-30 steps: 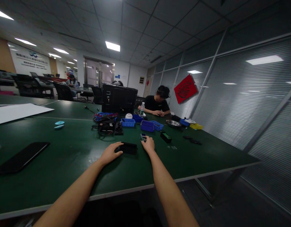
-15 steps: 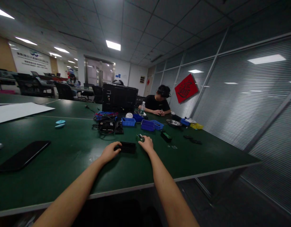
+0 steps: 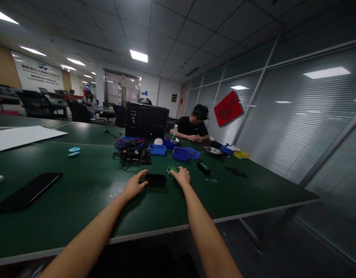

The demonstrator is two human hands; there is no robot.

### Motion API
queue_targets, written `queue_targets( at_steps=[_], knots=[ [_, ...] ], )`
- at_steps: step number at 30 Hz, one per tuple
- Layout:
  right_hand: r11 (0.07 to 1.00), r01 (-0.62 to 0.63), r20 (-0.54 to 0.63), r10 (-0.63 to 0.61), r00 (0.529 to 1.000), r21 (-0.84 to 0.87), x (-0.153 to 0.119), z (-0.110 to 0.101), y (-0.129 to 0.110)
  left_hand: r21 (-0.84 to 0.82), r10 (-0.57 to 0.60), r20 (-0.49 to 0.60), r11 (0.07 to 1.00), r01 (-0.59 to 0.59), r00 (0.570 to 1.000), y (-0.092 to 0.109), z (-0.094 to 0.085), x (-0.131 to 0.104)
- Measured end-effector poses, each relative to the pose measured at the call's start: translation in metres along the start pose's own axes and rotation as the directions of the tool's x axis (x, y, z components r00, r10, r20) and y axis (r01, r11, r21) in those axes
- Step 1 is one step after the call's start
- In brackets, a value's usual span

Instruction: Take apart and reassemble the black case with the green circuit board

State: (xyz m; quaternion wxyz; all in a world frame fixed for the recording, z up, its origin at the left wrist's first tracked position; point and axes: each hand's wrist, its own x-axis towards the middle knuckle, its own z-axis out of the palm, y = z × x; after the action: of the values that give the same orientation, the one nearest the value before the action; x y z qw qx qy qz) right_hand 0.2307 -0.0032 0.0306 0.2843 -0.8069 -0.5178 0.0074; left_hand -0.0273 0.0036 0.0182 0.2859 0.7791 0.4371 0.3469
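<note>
The green counter (image 3: 131, 216) runs back from its pale near edge. Inward from that edge, the left hand (image 3: 135, 186) has its fingers spread around one end of a black case (image 3: 155, 180); whether they grip it, I cannot tell. Just beside, the right hand (image 3: 182, 177) pinches a green circuit board (image 3: 172, 168) over the counter. Blue bins (image 3: 157, 150) and a black monitor (image 3: 147, 119) stand farther back; a person (image 3: 192, 127) sits at the far edge, near blinds-covered glass (image 3: 308, 112). Half a second ago, the board showed pale parts; now its green face shows.
</note>
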Motion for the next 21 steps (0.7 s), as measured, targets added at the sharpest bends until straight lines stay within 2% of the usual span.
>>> queue_targets(
  at_steps=[7, 15, 18, 20, 21],
  knots=[
    [0.994, 0.047, 0.023, -0.045, 0.999, -0.103, -0.005, -0.008, -0.005, 0.035, -0.076, -0.107, 0.996, 0.080, 0.991, -0.002, -0.002, 0.003],
    [0.976, 0.125, 0.002, -0.127, 0.992, -0.176, -0.008, -0.002, -0.008, 0.029, -0.092, -0.095, 0.995, 0.095, 0.991, -0.005, -0.001, 0.004],
    [0.989, 0.147, -0.031, -0.148, 0.988, -0.029, -0.005, 0.001, -0.007, 0.034, -0.079, -0.079, 0.996, 0.081, 0.994, -0.005, -0.001, 0.003],
    [0.965, 0.177, -0.056, -0.170, 0.984, 0.195, -0.003, 0.003, -0.009, 0.035, -0.070, -0.067, 0.997, 0.073, 0.995, -0.007, 0.000, 0.003],
    [0.921, 0.199, -0.058, -0.191, 0.980, 0.334, -0.003, 0.003, -0.011, 0.034, -0.067, -0.065, 0.997, 0.069, 0.996, -0.008, 0.000, 0.003]
  ],
)
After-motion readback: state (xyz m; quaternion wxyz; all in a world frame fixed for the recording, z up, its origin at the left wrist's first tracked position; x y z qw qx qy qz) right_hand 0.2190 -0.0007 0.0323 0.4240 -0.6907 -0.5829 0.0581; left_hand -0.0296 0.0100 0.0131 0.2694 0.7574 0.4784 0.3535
